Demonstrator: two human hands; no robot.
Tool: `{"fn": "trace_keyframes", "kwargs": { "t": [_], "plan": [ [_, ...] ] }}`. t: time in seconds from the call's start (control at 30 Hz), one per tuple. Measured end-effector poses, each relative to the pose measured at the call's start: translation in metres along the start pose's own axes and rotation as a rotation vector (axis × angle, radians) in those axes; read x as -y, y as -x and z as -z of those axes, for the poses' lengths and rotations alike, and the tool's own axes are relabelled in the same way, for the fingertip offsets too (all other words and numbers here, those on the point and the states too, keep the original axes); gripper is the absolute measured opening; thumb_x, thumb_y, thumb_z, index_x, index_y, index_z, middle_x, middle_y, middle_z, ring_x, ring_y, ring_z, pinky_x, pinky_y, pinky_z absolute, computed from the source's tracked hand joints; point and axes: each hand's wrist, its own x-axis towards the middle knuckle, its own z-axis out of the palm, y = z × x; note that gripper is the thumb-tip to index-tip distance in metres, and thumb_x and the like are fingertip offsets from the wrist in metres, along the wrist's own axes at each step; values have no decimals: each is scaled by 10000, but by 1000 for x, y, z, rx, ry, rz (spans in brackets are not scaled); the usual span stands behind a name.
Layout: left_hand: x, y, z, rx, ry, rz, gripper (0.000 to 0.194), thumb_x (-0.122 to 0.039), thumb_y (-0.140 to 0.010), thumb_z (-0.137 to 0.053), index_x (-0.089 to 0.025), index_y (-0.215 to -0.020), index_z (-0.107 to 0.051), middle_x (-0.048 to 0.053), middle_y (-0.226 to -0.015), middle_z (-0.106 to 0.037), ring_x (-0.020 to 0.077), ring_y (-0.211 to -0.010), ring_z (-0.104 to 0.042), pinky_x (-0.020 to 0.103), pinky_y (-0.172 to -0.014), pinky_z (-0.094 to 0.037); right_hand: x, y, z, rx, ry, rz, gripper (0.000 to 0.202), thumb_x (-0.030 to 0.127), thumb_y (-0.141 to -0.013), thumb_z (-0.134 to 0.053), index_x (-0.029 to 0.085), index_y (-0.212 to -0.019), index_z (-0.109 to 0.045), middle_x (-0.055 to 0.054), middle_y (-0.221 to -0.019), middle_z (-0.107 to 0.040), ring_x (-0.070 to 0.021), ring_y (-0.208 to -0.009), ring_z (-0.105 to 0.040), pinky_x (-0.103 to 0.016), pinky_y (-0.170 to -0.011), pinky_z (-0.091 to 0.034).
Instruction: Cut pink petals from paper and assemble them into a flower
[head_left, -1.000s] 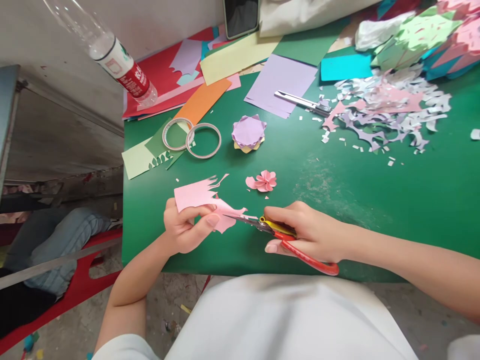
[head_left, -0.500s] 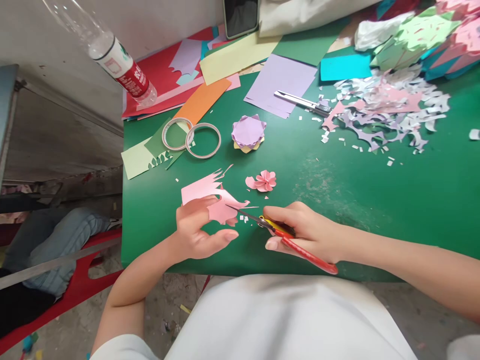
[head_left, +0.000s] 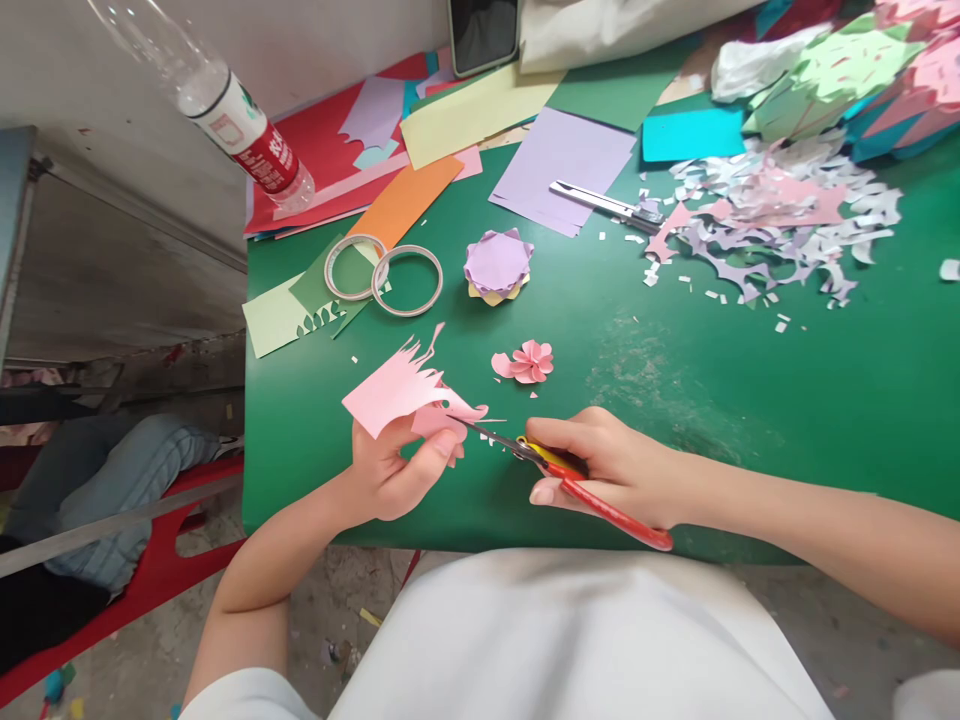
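Note:
My left hand (head_left: 405, 465) pinches a piece of pink paper (head_left: 390, 387) between thumb and fingers. The paper's upper edge is cut into ragged strips, and its right part curls. My right hand (head_left: 604, 460) is wrapped round the red and yellow handles of a pair of scissors (head_left: 551, 461). The dark blades point left and their tips meet the pink paper close to my left fingers. Just beyond the blades, a small pink paper flower (head_left: 532, 362) lies on the table beside a loose pink petal (head_left: 501, 366).
On the green table (head_left: 750, 400) are a purple and yellow folded paper piece (head_left: 498, 266), two tape rolls (head_left: 407, 281), a box cutter (head_left: 606, 204) and a heap of paper scraps (head_left: 787, 215). A plastic bottle (head_left: 259, 150) and coloured sheets lie farther back.
My left hand has turned the pink paper and shifted it slightly left. Its thumb has closed onto the paper. The scissors stay almost in place, with their blades closer together.

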Motion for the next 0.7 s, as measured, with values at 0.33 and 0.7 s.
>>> {"fn": "trace_keyframes", "kwargs": {
  "t": [0.33,0.7],
  "plan": [
    [1,4,5,61,72,80,258,-276,-1016,-503,-192,-865,-695,-13,-600,-624,112,-498,-560,248,-493,-519,-2,0,-1,-27,20,45,507,593,-953,-555,240,-704,-289,101,-544,-212,-84,-504,-160,-236,-439,-174],
    [8,9,3,10,260,86,217,-300,-997,-567,-234,-1119,-734,41,-826,-741,112,-562,-581,246,-483,-485,-3,1,-1,-23,22,31,528,614,-955,-547,239,-703,-275,97,-548,-194,-91,-528,-141,-240,-452,-171]
  ]
}}
